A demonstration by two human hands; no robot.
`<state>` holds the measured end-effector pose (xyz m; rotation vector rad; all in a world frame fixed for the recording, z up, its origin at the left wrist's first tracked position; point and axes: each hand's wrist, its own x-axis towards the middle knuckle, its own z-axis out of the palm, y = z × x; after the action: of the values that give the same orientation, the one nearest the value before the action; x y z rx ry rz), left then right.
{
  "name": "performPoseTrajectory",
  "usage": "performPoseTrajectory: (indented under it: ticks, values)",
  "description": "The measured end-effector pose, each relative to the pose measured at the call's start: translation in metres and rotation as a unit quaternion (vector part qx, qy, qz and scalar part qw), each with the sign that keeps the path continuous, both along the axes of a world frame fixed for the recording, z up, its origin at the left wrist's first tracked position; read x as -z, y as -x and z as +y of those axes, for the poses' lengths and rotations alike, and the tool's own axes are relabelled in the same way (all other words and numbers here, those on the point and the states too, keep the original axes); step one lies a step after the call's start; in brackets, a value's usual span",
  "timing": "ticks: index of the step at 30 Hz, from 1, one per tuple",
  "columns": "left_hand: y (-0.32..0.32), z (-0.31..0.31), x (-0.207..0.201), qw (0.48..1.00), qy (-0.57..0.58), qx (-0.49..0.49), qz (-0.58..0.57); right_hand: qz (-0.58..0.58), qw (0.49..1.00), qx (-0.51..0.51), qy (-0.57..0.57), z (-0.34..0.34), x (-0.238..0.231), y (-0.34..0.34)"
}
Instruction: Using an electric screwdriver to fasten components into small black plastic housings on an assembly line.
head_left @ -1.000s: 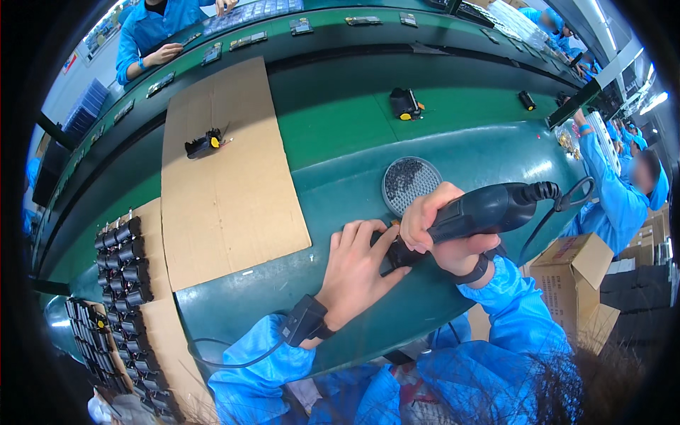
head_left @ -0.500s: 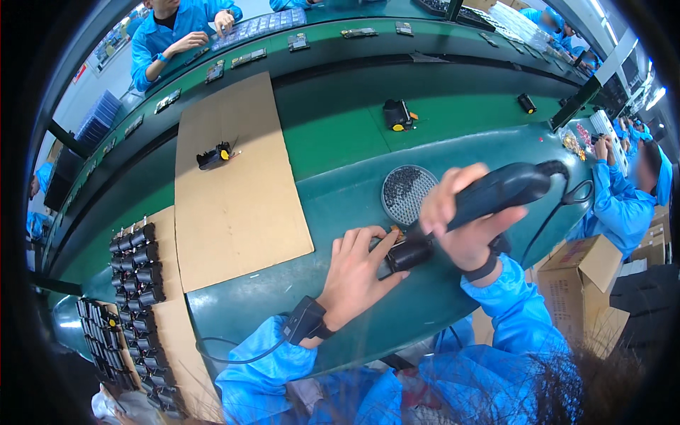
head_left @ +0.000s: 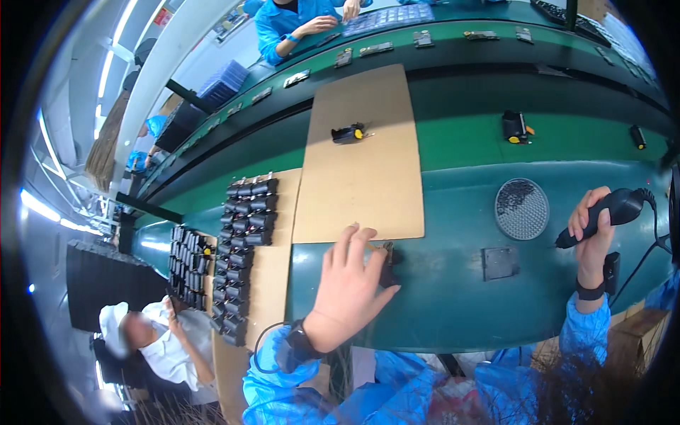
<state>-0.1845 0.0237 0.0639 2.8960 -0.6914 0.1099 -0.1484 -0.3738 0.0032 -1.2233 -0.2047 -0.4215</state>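
Observation:
My left hand (head_left: 350, 290) is over the green tabletop, its thumb and fingers closed round a small black plastic housing (head_left: 388, 268), which it partly covers. On the right my right hand (head_left: 593, 223) grips a black electric screwdriver (head_left: 623, 207) with a coiled cord, its tip pointing left above the table. A flat square black block (head_left: 501, 263) lies between the hands. Behind it sits a round dish (head_left: 522, 207) with many tiny dark screws in it.
A cardboard sheet (head_left: 363, 184) carries one black housing (head_left: 348, 133) with a yellow part. Rows of black housings (head_left: 244, 234) stand at left. More housings (head_left: 516, 127) lie on the green belt. Circuit boards (head_left: 375, 49) line the far track. A person in white (head_left: 177, 333) is at lower left.
The view has swung left. My right hand and the screwdriver have come away from the housing. My left hand has carried the housing left, off the square block, toward the cardboard.

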Motion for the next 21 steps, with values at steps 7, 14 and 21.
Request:
performPoseTrajectory:
  ticks: [7,14,21]
  values:
    - [0.011,-0.018,0.038,0.989,0.076,0.083,0.1,-0.011,0.999,-0.04,-0.006,0.008,0.01,-0.007]
    - [0.018,0.108,0.024,0.969,0.123,-0.207,-0.047,-0.006,1.0,-0.019,-0.006,0.001,0.008,-0.001]
    - [0.04,0.229,0.06,0.897,0.087,-0.433,-0.027,-0.001,1.0,-0.022,-0.005,0.004,0.007,-0.005]
